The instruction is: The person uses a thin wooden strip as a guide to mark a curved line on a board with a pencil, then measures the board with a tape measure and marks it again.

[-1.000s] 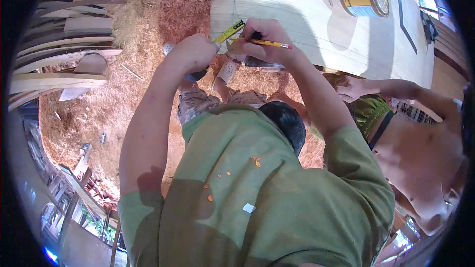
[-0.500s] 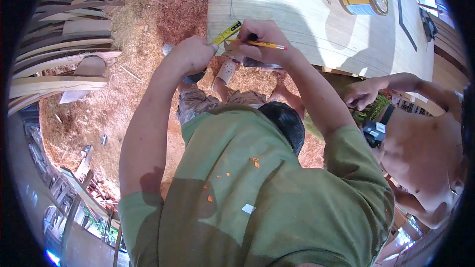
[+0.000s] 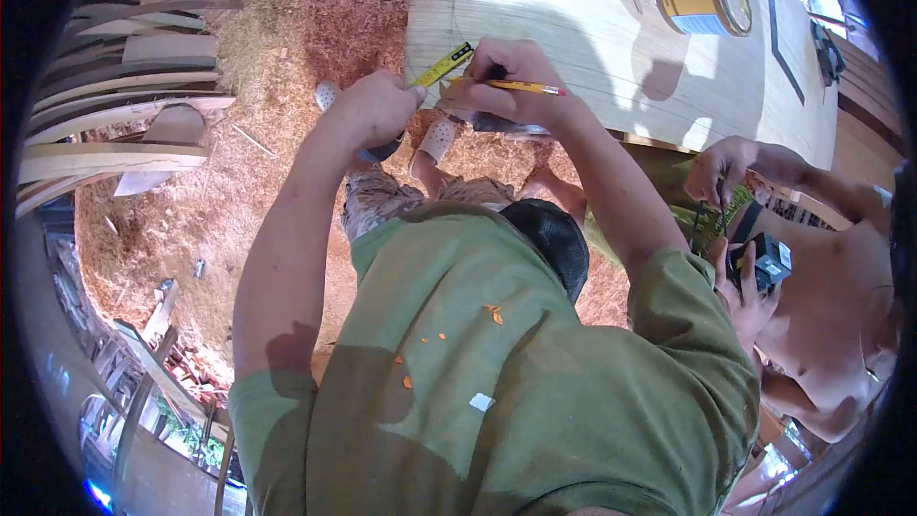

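A yellow tape measure (image 3: pixel 444 66) stretches a short way out over the near left corner of a pale wooden board (image 3: pixel 535 0). My left hand (image 3: pixel 377 107) is closed on the tape measure, with the case mostly hidden. In my right hand (image 3: pixel 511 76) is a yellow pencil (image 3: pixel 523 87), its eraser end pointing right. The pencil's tip is close to the tape and the board's near edge. Thin lines run along the board.
A yellow can (image 3: pixel 702 5) stands on the board, with a dark flat strip (image 3: pixel 778 29) beyond it. On the right, a co-worker (image 3: pixel 812 277) handles a black boxy device (image 3: pixel 767 263). Curved wooden pieces (image 3: pixel 143 86) are stacked at left; shavings (image 3: pixel 258 153) cover the floor.
My hands and the tape stay almost in place. The co-worker's lower hand has come up onto the black device, and the device has moved right; their other hand has shifted slightly.
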Tool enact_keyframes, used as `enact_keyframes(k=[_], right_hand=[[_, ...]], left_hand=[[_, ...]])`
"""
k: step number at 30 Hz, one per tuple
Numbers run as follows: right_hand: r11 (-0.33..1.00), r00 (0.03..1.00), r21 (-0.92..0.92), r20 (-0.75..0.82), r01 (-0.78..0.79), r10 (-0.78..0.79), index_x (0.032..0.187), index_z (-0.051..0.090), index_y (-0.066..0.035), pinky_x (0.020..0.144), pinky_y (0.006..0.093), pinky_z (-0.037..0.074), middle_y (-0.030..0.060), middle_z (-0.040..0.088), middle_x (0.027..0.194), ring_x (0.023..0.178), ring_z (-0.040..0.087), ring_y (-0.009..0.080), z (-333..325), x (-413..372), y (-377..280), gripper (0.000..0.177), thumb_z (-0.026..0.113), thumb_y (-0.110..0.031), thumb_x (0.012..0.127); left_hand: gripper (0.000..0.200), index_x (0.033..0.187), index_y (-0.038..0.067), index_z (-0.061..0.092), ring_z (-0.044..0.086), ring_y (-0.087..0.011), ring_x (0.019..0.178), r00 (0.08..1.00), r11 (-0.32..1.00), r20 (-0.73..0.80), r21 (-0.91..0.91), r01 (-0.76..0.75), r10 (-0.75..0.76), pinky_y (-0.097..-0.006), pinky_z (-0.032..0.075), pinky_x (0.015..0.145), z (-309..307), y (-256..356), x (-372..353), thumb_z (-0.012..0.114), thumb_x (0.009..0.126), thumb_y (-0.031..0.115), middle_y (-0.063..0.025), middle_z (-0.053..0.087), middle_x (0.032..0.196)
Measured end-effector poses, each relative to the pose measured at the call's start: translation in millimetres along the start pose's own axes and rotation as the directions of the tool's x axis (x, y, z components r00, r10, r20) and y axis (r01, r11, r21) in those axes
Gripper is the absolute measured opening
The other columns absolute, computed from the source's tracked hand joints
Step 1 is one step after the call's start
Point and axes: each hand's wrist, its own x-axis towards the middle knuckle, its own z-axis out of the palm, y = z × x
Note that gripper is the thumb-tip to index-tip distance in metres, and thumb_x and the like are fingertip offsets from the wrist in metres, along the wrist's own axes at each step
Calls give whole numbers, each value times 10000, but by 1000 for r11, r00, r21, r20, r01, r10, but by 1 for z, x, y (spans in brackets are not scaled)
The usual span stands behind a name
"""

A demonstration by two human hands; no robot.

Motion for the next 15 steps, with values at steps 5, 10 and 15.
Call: enact_keyframes(k=[5,10,15], right_hand=[[999,1000,-46,-16,-6,5,822,621,-32,577,338,494,97,654,702,614,622,186,0,1,-1,252,796,-213,842],[997,999,-75,-38,-21,19,794,619,-32,559,333,482,98,650,678,595,623,193,2,0,-2,270,797,-229,841],[997,1000,-82,0,-5,5,803,589,-43,576,295,483,60,672,727,632,621,137,-1,0,0,262,780,-215,850]], left_hand=[[512,973,-38,711,700,-284,810,989,913,-132,-391,-116,69,-412,547,795,21,-34,-18,536,1018,442,-174,718,871],[505,857,6,662,629,-192,647,949,409,-229,-904,-124,-218,-355,520,610,74,-126,-25,504,1053,443,-93,634,709],[520,812,20,614,583,-216,520,838,145,-15,-987,76,-545,-353,477,486,148,-250,-37,497,1057,464,-91,607,663]])
